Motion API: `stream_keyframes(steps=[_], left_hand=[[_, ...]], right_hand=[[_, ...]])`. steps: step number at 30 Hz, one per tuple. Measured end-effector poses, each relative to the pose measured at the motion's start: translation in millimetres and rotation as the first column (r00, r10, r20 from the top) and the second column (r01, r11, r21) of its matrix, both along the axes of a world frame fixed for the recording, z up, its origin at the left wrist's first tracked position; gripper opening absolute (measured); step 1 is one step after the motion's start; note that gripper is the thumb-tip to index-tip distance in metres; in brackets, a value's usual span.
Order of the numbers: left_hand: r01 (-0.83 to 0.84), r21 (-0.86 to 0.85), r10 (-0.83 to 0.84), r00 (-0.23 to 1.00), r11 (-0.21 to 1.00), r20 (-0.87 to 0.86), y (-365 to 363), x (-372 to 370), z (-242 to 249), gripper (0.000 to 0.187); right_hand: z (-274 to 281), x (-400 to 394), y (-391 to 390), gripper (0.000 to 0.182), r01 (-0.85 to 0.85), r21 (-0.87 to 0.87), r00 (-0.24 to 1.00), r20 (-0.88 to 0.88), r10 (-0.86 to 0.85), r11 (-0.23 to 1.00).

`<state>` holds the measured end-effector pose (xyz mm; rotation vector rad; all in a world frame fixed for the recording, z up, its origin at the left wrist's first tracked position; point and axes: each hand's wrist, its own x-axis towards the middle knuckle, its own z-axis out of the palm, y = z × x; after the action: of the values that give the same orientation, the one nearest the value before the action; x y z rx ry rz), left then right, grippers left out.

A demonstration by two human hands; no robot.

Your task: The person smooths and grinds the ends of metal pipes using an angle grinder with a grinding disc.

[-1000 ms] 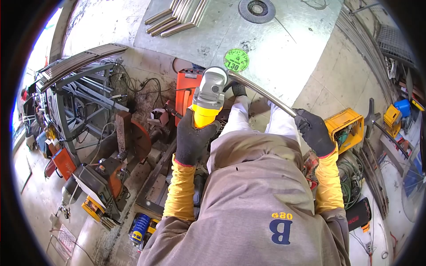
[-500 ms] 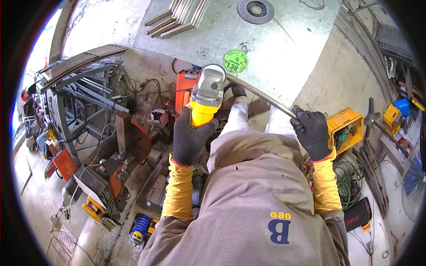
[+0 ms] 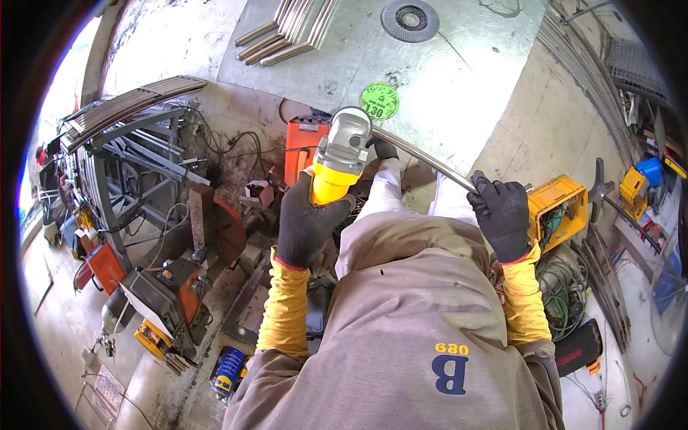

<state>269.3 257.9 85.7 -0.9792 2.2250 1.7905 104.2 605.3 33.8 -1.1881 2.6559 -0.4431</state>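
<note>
My left hand (image 3: 308, 218), in a dark glove, is wrapped around the yellow body of an angle grinder (image 3: 342, 154). The grinder's grey head points away from me, over the near edge of the metal sheet. Gripped in my gloved right hand (image 3: 499, 215) is one end of a thin metal tube (image 3: 426, 159). The tube slants up to the left, and its far end meets the side of the grinder head. Whether the disc touches the tube is hidden beneath the head.
On the metal sheet (image 3: 459, 86) lie several metal tubes (image 3: 287, 36), a flap disc (image 3: 410, 20) and a green round label (image 3: 379, 101). An orange machine (image 3: 301, 143) stands beyond my left hand. At right is a yellow crate (image 3: 559, 211). A cut-off saw (image 3: 226, 229) and a blue can (image 3: 229, 369) are left.
The grinder and the tube's far end have shifted slightly right and down in view. Both hands keep their hold.
</note>
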Motion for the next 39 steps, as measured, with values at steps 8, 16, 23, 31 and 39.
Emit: stream_keyframes(steps=[8, 16, 23, 31, 39], left_hand=[[0.027, -0.026, -0.026, 0.999, 0.999, 0.023, -4.7, 1.9, -2.5, 0.042], [-0.023, 0.024, 0.022, 0.999, 0.999, 0.033, -3.9, -5.7, -2.6, 0.043], [-0.039, 0.026, 0.037, 0.998, 0.999, 0.051, -7.0, -8.9, -0.1, 0.043], [-0.005, 0.003, 0.005, 0.999, 1.000, 0.043, -3.9, -11.2, 0.8, 0.043], [0.063, -0.050, -0.061, 0.998, 0.997, 0.028, -4.9, -9.4, -2.5, 0.043]], right_hand=[[1.7, 1.2, 0.3, 0.041, 0.019, 0.007, 0.999, 0.032, -0.019, 1.000], [1.6, -1.1, 2.3, 0.040, 0.008, 0.032, 0.999, 0.043, -0.009, 0.999], [2.7, -3.4, 1.6, 0.039, 0.019, 0.000, 0.998, 0.064, -0.019, 1.000], [4.3, -6.5, 2.2, 0.036, 0.028, -0.042, 0.992, 0.126, -0.023, 0.999], [5.1, -8.6, 3.8, 0.031, 0.081, -0.062, 0.969, 0.237, -0.064, 0.995]])
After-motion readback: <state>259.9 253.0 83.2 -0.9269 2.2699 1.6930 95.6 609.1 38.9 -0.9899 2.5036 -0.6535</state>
